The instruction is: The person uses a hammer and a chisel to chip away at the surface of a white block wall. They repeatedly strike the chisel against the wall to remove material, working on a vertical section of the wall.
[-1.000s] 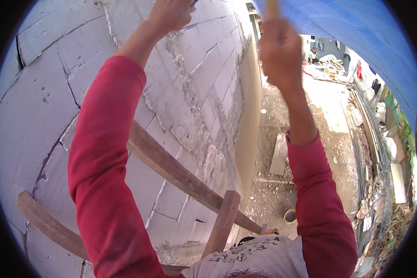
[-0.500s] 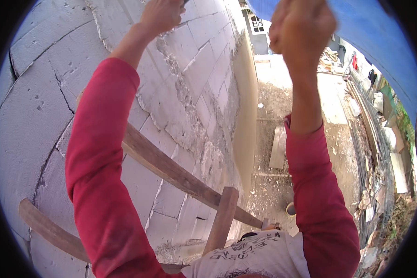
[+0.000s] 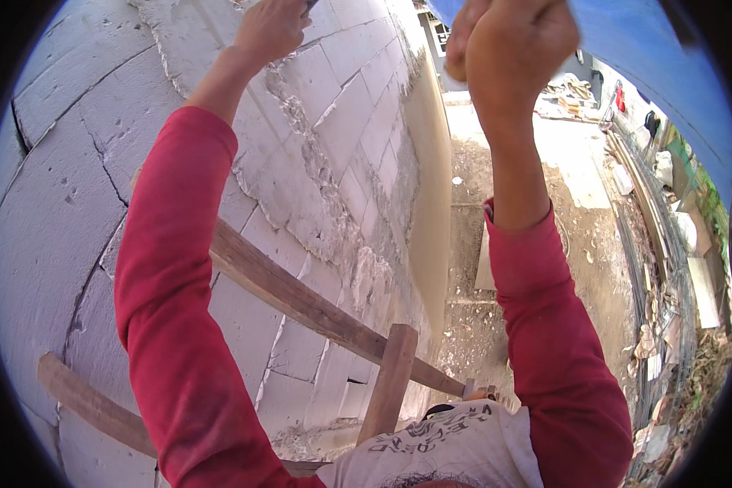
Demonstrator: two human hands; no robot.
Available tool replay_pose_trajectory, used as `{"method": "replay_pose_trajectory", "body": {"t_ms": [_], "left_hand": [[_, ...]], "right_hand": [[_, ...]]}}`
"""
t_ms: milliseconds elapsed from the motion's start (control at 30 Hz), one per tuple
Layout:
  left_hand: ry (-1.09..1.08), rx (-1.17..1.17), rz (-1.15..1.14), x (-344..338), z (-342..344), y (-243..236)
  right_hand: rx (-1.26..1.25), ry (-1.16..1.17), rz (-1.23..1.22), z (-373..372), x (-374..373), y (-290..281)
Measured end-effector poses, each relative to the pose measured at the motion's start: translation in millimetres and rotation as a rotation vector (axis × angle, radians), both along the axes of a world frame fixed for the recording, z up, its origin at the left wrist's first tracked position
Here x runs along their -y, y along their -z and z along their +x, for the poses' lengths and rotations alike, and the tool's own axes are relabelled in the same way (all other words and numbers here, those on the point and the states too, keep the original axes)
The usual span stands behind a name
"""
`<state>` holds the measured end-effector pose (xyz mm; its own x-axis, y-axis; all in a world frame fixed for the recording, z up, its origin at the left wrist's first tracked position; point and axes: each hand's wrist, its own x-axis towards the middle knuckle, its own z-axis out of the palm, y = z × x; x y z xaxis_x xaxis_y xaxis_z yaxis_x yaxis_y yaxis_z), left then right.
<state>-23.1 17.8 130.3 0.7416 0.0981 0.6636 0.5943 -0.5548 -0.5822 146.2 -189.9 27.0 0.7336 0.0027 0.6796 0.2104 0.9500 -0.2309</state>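
High against the grey block wall, my left hand is closed, with a small dark end of some object showing past the fingers at the frame's top edge. What that object is cannot be made out. My right hand is raised in a fist to the right of the wall, slightly smeared. Whatever it grips, if anything, is hidden by the fingers and the upper edge. Both forearms are in red sleeves.
Wooden beams run across the wall below my arms, joined by a short upright piece. A blue sheet hangs at upper right. Far below lies a dirt ground, with planks and long rods along its right side.
My right hand has shifted a little left and up. My left hand has moved slightly left; both remain closed.
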Motion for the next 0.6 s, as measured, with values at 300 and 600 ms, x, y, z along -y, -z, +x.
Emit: {"method": "replay_pose_trajectory", "body": {"t_ms": [300, 600], "left_hand": [[-0.04, 0.018, -0.163, -7, -12, 6], [0.141, 0.153, -0.148, 41, -20, -16]], "right_hand": [[0.48, 0.07, -0.598, -2, -83, 83], [0.143, -0.338, -0.541, 13, -14, 119]]}}
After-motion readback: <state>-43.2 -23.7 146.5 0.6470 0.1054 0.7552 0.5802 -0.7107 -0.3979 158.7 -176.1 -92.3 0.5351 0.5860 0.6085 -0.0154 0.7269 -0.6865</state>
